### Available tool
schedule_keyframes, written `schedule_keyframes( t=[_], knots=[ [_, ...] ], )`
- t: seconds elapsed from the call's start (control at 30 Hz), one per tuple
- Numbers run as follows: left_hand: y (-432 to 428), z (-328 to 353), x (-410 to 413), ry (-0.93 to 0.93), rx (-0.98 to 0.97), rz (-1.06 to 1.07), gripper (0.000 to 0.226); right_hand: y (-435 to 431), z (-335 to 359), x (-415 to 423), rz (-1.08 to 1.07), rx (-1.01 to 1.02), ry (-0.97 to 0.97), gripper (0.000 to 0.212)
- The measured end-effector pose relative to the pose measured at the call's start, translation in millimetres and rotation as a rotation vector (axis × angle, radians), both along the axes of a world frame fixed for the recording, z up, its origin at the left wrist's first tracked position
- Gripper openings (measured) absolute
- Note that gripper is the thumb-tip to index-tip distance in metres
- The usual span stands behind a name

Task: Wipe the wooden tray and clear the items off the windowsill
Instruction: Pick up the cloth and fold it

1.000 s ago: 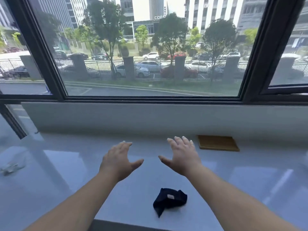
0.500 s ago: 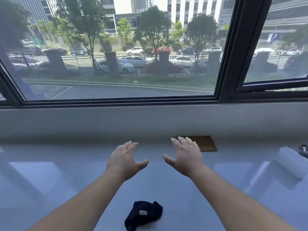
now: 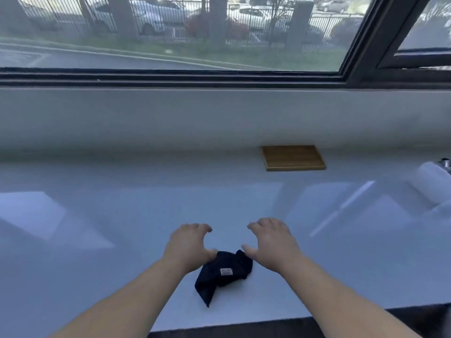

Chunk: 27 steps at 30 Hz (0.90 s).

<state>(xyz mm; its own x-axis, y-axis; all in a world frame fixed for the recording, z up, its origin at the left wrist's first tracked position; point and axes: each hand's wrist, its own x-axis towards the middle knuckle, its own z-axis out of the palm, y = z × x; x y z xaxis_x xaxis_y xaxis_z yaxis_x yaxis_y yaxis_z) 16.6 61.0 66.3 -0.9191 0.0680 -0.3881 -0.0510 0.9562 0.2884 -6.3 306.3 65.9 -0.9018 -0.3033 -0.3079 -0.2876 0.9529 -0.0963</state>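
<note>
Windowsill: cloth, tray, perhaps roll.

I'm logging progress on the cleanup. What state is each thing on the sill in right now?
Dark cloth: crumpled, lying on the windowsill, not held.
Wooden tray: flat against the back wall, nothing in it.
White roll: lying on its side at the right edge.
Left hand: open, empty.
Right hand: open, empty.

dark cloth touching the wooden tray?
Apart. Head view: a wide stretch of bare white sill separates the dark cloth near the front edge from the wooden tray at the back wall.
</note>
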Motion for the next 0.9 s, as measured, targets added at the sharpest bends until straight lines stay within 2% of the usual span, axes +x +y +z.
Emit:
schedule_keyframes(
  t=[0.1, 0.17, 0.37, 0.47, 0.53, 0.6, 0.7, 0.8, 0.9],
  knots=[
    [-3.7, -25.7, 3.0, -0.159, 0.059, -0.096, 0.058, -13.4, -28.5, 17.3, 0.063, 0.023, -0.15, 0.061],
    [-1.3, -39.3, 6.3, -0.214, 0.099, -0.139, 0.055, -20.4, -43.6, 26.9, 0.098, 0.023, -0.183, 0.055],
    [1.5, -59.0, -2.4, -0.194, 0.154, -0.171, 0.031, -32.0, -56.1, 21.5, 0.078, -0.049, -0.124, 0.023],
    [-1.4, -45.8, -18.9, -0.172, 0.251, -0.023, 0.027, -35.2, -36.6, -1.5, -0.083, -0.288, -0.143, 0.02],
    [-2.4, -30.9, -32.4, -0.2, 0.361, 0.089, 0.033, -39.9, -13.8, -23.8, -0.286, -0.546, -0.225, 0.02],
    [1.2, -11.5, -45.5, -0.262, 0.454, 0.138, 0.045, -44.6, 12.4, -49.3, -0.394, -0.754, -0.278, 0.028],
    [12.1, 14.8, -64.8, -0.259, 0.558, 0.178, 0.048, -48.0, 46.7, -88.5, -0.446, -0.983, -0.37, 0.032],
    [23.4, 38.8, -85.2, -0.144, 0.725, 0.361, 0.036, -40.2, 65.6, -122.9, -0.493, -1.155, -0.469, 0.035],
    [26.2, 64.2, -105.4, -0.082, 0.949, 0.521, 0.025, -22.8, 64.6, -147.3, -0.496, -1.243, -0.605, 0.045]
  ],
)
